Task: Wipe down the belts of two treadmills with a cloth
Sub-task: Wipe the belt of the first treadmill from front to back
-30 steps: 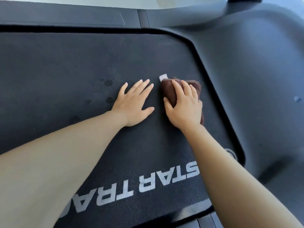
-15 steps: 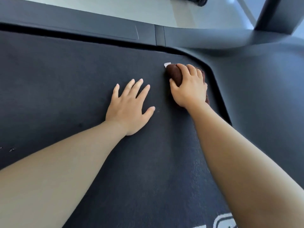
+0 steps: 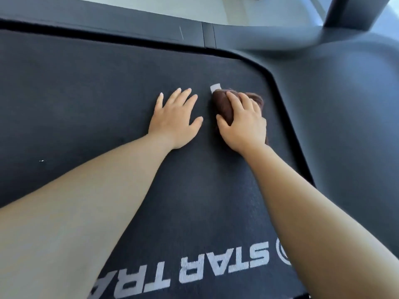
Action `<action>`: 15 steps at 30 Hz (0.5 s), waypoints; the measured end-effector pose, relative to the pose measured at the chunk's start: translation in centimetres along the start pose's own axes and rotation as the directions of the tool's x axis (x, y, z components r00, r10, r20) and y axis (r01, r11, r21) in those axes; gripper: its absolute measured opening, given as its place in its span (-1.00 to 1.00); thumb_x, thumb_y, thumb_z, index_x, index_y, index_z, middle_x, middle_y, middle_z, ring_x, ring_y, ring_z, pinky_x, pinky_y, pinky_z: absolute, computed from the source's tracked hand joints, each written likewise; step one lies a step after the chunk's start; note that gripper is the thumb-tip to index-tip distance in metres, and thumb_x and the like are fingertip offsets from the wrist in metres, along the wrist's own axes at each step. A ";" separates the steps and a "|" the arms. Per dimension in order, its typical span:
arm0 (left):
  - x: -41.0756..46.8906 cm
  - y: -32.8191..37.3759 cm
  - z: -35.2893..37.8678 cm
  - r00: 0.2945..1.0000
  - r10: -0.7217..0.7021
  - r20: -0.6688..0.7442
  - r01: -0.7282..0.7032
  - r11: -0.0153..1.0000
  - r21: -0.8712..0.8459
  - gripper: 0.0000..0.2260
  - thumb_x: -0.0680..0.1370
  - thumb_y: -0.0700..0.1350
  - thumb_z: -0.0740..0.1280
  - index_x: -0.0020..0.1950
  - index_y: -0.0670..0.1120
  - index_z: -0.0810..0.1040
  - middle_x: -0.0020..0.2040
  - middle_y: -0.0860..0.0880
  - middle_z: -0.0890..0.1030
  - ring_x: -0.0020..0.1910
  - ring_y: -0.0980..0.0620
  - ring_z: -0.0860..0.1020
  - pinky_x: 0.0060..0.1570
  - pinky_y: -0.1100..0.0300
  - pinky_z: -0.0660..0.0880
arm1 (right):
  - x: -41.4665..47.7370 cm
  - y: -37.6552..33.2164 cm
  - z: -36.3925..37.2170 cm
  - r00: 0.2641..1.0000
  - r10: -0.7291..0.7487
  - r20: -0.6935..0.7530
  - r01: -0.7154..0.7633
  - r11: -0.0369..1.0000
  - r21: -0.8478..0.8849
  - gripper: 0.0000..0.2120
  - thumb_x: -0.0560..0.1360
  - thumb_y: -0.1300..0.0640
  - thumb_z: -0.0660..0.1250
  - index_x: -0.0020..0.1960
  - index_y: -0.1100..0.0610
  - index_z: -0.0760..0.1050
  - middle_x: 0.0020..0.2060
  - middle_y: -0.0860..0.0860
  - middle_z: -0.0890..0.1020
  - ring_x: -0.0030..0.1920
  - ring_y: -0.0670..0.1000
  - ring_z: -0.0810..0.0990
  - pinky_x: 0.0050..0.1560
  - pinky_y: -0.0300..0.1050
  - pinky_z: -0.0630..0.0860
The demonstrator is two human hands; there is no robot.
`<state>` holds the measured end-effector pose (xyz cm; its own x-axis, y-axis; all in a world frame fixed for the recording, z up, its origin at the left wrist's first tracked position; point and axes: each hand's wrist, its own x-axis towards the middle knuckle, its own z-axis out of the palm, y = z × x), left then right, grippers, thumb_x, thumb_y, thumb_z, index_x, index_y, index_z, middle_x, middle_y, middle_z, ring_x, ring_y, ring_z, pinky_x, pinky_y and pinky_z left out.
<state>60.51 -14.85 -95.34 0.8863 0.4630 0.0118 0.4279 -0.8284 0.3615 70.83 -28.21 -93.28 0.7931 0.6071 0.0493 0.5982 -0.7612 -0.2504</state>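
Both forearms were bare from the bottom of the frame up to the wrists, with no sleeve edge showing anywhere along them. The left hand [image 3: 176,118] and the right hand [image 3: 244,124] wore no gloves. Their fingernails were short and unpainted, pale at the tips.

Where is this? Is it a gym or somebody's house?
Probably a gym, though a home workout room can't be ruled out. The hands rest on a wide black treadmill belt with big white lettering printed on it, framed by grey side rails. A brown cloth is wiping it.
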 end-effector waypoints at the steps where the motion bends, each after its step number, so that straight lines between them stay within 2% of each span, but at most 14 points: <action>1: -0.4 -0.4 -0.3 1.000 0.019 0.003 -0.019 0.999 -0.027 -0.49 0.59 0.10 0.09 0.52 -0.01 0.15 0.55 0.04 0.10 0.53 0.05 0.00 0.48 -0.05 -0.11 | -2.3 -0.5 0.0 1.000 0.007 0.006 -0.007 1.000 0.001 -0.43 0.53 -0.13 0.23 0.51 -0.08 0.20 0.51 -0.05 0.22 0.49 0.07 0.13 0.30 0.15 0.30; 4: -2.2 -3.0 -1.2 0.995 0.088 0.055 -0.091 0.995 0.039 -0.52 0.61 0.08 0.06 0.53 0.04 0.13 0.56 0.04 0.06 0.53 0.05 -0.01 0.48 -0.05 -0.11 | -7.4 -2.2 0.5 1.000 0.010 0.005 -0.010 1.000 0.008 -0.43 0.53 -0.13 0.23 0.51 -0.09 0.20 0.52 -0.07 0.18 0.51 0.06 0.09 0.32 0.17 0.26; 7: -3.4 -6.3 -2.4 0.995 0.084 0.056 -0.089 0.990 0.105 -0.53 0.60 0.14 0.05 0.52 0.14 0.11 0.56 0.06 0.03 0.53 0.06 -0.03 0.46 -0.12 -0.13 | -8.3 -3.7 1.3 1.000 -0.015 -0.015 0.015 1.000 -0.002 -0.44 0.53 -0.13 0.23 0.49 -0.11 0.22 0.51 -0.08 0.20 0.51 0.03 0.10 0.32 0.15 0.23; 12: -2.9 -7.0 -2.6 0.997 0.053 0.058 -0.060 0.992 0.112 -0.51 0.58 0.18 0.02 0.51 0.19 0.07 0.56 0.09 -0.01 0.53 0.10 -0.08 0.47 -0.12 -0.17 | -2.2 -5.2 2.1 0.999 0.016 -0.051 -0.015 1.000 0.022 -0.49 0.52 -0.13 0.23 0.45 -0.13 0.27 0.47 -0.09 0.27 0.49 0.03 0.14 0.34 0.20 0.23; 15: -2.8 -7.2 -2.4 0.999 0.035 0.041 -0.039 0.993 0.109 -0.43 0.57 0.20 0.02 0.54 0.07 0.00 0.56 0.11 -0.04 0.53 0.13 -0.10 0.47 -0.10 -0.18 | 3.3 -6.5 2.8 0.999 0.014 -0.051 -0.012 0.999 0.035 -0.51 0.52 -0.13 0.22 0.43 -0.12 0.28 0.45 -0.06 0.29 0.47 0.07 0.16 0.33 0.24 0.24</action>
<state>54.52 -9.46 -95.68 0.9072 0.4205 -0.0137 0.4097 -0.8754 0.2565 69.21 -20.65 -94.18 0.8062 0.5839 0.0947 0.5840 -0.7602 -0.2845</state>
